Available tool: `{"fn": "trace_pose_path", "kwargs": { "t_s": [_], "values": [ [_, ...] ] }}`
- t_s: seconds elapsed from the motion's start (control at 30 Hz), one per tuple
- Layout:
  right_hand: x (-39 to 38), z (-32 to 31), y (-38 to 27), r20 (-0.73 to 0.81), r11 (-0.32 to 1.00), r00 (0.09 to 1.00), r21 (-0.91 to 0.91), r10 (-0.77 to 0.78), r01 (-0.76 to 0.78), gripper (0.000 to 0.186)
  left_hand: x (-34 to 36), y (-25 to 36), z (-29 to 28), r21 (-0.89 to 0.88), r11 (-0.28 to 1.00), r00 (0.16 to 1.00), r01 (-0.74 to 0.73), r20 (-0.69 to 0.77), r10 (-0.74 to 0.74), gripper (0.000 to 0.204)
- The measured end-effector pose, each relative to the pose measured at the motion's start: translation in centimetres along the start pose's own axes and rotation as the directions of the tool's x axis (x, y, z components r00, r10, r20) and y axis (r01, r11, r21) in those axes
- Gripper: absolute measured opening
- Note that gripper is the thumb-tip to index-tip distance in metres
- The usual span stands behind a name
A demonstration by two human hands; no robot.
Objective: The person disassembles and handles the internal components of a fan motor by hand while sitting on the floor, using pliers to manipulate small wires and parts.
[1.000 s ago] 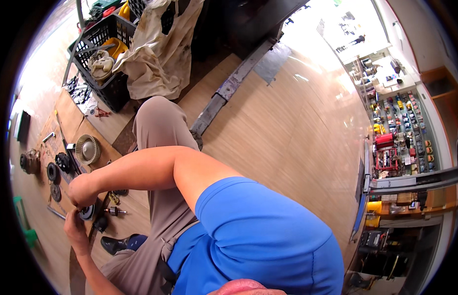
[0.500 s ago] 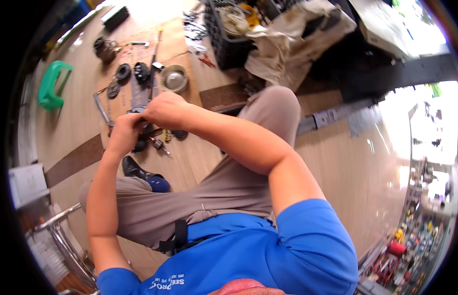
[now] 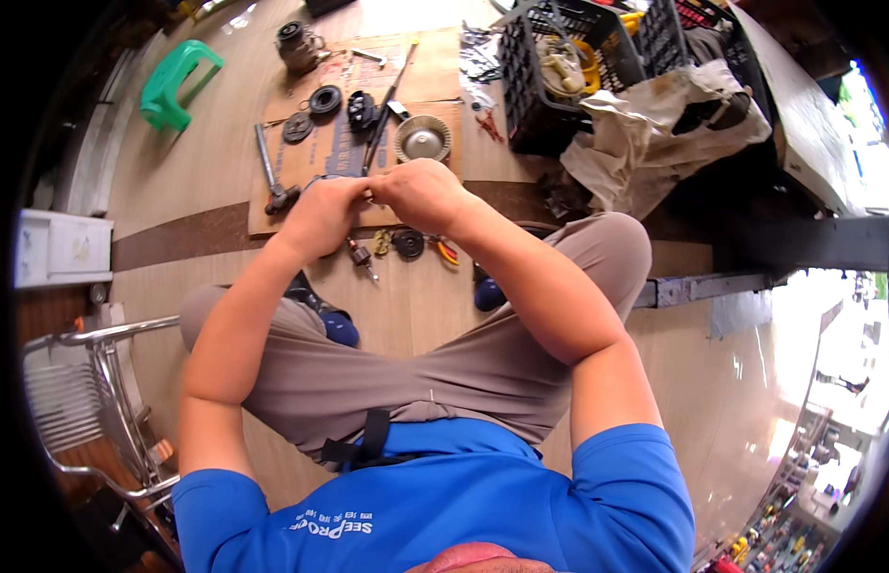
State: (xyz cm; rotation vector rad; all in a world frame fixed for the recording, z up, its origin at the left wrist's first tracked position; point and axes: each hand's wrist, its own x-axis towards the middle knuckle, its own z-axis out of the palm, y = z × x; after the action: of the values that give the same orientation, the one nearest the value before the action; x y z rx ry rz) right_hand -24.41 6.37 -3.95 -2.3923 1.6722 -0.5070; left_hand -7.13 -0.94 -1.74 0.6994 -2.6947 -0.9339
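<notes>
Over the near edge of a cardboard sheet (image 3: 435,81), my left hand (image 3: 325,215) and my right hand (image 3: 421,196) meet at the fingertips. Both have curled fingers, and what they pinch is hidden by the hands. Just beyond lie a long thin dark rod (image 3: 388,103), a ribbed fan wheel (image 3: 423,140) with a metal hub, and a black motor part (image 3: 361,112). Nearer me, below the hands, are a small motor armature (image 3: 360,256), a brass-coloured piece (image 3: 381,243), a black round part (image 3: 407,244) and red-and-yellow-handled pliers (image 3: 447,251).
A hammer (image 3: 265,162), a black ring (image 3: 324,99), a dark disc (image 3: 296,127) and a cylindrical motor (image 3: 297,48) lie left of the rod. A green stool (image 3: 172,86) stands far left. Black crates (image 3: 530,105) and a stained cloth (image 3: 635,134) are at right.
The view has shifted, so the scene sits farther right. My joined hands have moved slightly away from me over the cardboard. The pliers and black round part now show more fully.
</notes>
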Motion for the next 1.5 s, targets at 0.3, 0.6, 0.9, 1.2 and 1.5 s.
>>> {"fn": "trace_pose_path", "kwargs": {
  "t_s": [0.3, 0.6, 0.9, 1.2, 1.5],
  "values": [
    [0.3, -2.4, 1.4, 0.001, 0.997, 0.998, -0.054, 0.060, -0.059, 0.015, -0.3, -1.5, -0.2, -0.247, 0.951, 0.980, 0.184, -0.022, -0.195, 0.021],
    [0.2, -1.9, 1.8, -0.020, 0.992, 1.000, 0.127, -0.014, 0.016, 0.012, -0.2, -2.5, 0.2, -0.485, 0.785, 0.920, 0.385, 0.263, -0.290, 0.019],
    [-0.3, -2.4, 1.8, 0.002, 0.982, 1.000, 0.186, 0.020, -0.020, 0.016, 0.3, 0.1, 0.4, -0.247, 0.945, 0.977, 0.214, 0.063, -0.204, 0.015],
    [-0.2, -1.9, 1.0, -0.076, 0.972, 0.997, 0.234, 0.014, 0.004, 0.013, -0.5, -0.2, 0.2, -0.099, 0.994, 0.995, 0.039, -0.085, -0.047, 0.016],
    [-0.3, -3.0, 1.2, -0.032, 0.987, 0.994, 0.126, 0.105, -0.100, 0.008, 0.5, 0.4, -0.2, 0.046, 0.999, 0.987, -0.023, -0.159, 0.030, 0.020]
  ]
}}
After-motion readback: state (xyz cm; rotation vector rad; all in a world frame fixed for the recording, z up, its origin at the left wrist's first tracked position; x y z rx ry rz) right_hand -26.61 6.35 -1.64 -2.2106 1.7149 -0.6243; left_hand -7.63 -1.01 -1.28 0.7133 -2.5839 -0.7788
